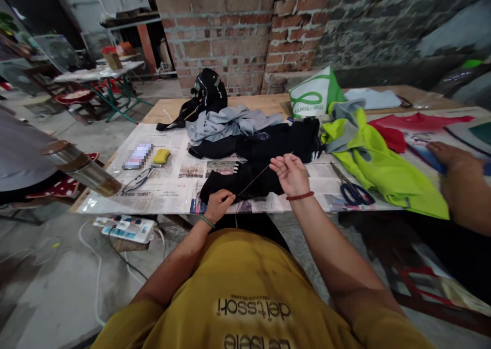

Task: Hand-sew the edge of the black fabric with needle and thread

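Black fabric, apparently a garment (261, 172), lies spread near the table's front edge. My left hand (219, 205) is closed on its near edge at the lower left. A pale thread (255, 178) runs taut from beside that hand up to my right hand (288, 174). The right fingers are pinched together above the fabric, with a thin needle (292, 153) showing at their tips. Scissors (351, 186) with dark blue handles rest to the right of the black cloth.
Newspaper under clear plastic covers the table (169, 193). On the left are a brown bottle (82, 167), a phone (138, 155), a yellow sponge (161, 157) and eyeglasses (137, 180). A neon jacket (383, 165) lies right, near another person's hand (450, 154). A power strip (128, 229) sits below.
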{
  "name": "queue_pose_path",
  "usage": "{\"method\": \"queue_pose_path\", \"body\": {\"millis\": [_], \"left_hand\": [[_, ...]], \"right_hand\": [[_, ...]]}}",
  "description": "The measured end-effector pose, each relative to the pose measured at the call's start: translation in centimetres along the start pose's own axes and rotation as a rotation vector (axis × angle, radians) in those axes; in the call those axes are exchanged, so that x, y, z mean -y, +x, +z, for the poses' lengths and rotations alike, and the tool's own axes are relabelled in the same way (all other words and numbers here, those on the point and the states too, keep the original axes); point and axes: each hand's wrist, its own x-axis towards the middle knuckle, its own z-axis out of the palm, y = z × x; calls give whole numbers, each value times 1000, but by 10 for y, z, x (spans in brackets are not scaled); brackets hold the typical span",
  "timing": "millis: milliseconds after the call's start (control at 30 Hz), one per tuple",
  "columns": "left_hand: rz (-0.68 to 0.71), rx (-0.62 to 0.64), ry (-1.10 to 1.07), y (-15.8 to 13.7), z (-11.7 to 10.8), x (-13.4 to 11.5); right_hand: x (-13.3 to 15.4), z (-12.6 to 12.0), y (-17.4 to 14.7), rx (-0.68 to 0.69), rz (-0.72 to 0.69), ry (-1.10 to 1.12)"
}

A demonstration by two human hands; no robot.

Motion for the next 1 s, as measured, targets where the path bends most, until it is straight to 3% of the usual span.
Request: {"method": "queue_pose_path", "body": {"millis": [267, 500, 633, 800, 900, 1000], "left_hand": [[12, -18, 9, 0, 1, -1], [34, -5, 47, -1, 2, -1], [98, 30, 79, -3, 4, -4], [230, 118, 191, -7, 9, -7], [320, 148, 300, -9, 9, -4], [393, 187, 453, -6, 5, -1]], "right_hand": [[30, -27, 20, -126, -148, -4], [41, -52, 25, -144, -182, -40], [27, -56, 15, -140, -128, -79], [-12, -47, -2, -53, 16, -111], [-31, -46, 3, -64, 79, -179], [-39, -56, 21, -144, 58, -279]]}}
